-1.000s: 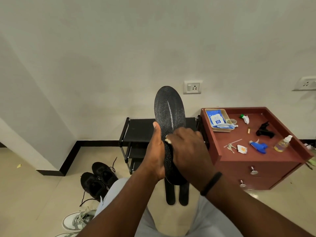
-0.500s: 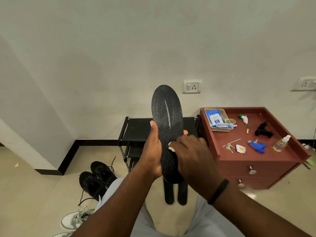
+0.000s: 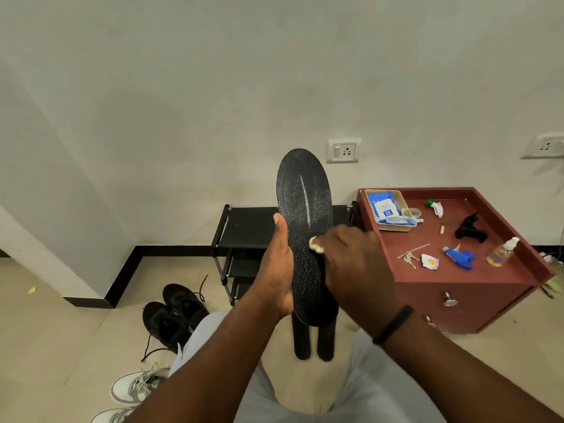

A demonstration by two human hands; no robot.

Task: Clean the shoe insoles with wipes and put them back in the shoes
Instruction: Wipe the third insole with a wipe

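Observation:
My left hand (image 3: 279, 270) grips a black insole (image 3: 303, 203) upright by its left edge, thumb on the front face. My right hand (image 3: 351, 267) pinches a small white wipe (image 3: 316, 244) and presses it on the insole's middle. A pale streak runs down the insole's upper half. Two more black insoles (image 3: 314, 343) lie side by side on the floor below. A pair of black shoes (image 3: 174, 312) stands on the floor to the left, and grey-white sneakers (image 3: 134, 389) sit nearer me. A blue pack of wipes (image 3: 384, 206) lies in a tray on the cabinet.
A black shoe rack (image 3: 250, 227) stands against the wall behind the insole. At right, a red-brown cabinet (image 3: 476, 282) holds keys, a blue sprayer, a small bottle and a black tool. My knees in pale trousers fill the bottom middle.
The insole has stayed upright while my right hand rubbed the wipe along its middle, shifting slightly up and right. My left hand's grip is unchanged.

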